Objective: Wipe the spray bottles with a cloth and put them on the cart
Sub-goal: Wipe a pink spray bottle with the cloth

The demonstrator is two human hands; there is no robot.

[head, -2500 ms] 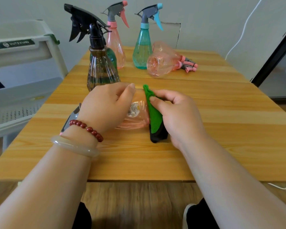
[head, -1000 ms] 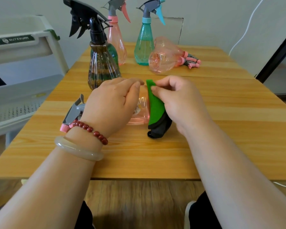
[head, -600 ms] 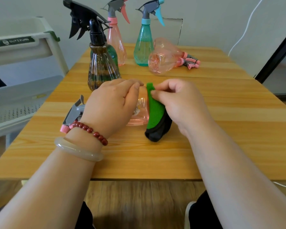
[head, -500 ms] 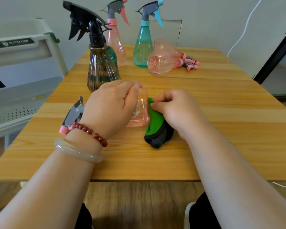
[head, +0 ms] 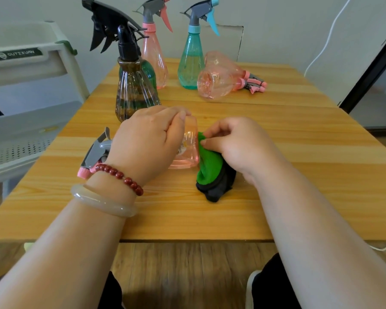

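Observation:
A pink spray bottle (head: 188,148) lies on its side on the wooden table (head: 299,175), its grey trigger head pointing left. My left hand (head: 146,143) grips its body from above. My right hand (head: 236,141) pinches a green and black cloth (head: 211,168) against the bottle's base. Further back stand a brown ribbed bottle (head: 135,90) with a black trigger, a green bottle (head: 149,70) behind it, a pink bottle (head: 155,52) and a teal bottle (head: 191,59). Two more pink bottles (head: 218,79) lie on their sides at the back.
A white cart (head: 29,90) with perforated shelves stands to the left of the table. A white cable runs down the wall at the right, beside a dark door frame. Bare table surface lies to the right of the cloth.
My right hand has slid the cloth down over the bottle's base, from its top edge to low beside the table. My left hand keeps hold of the bottle.

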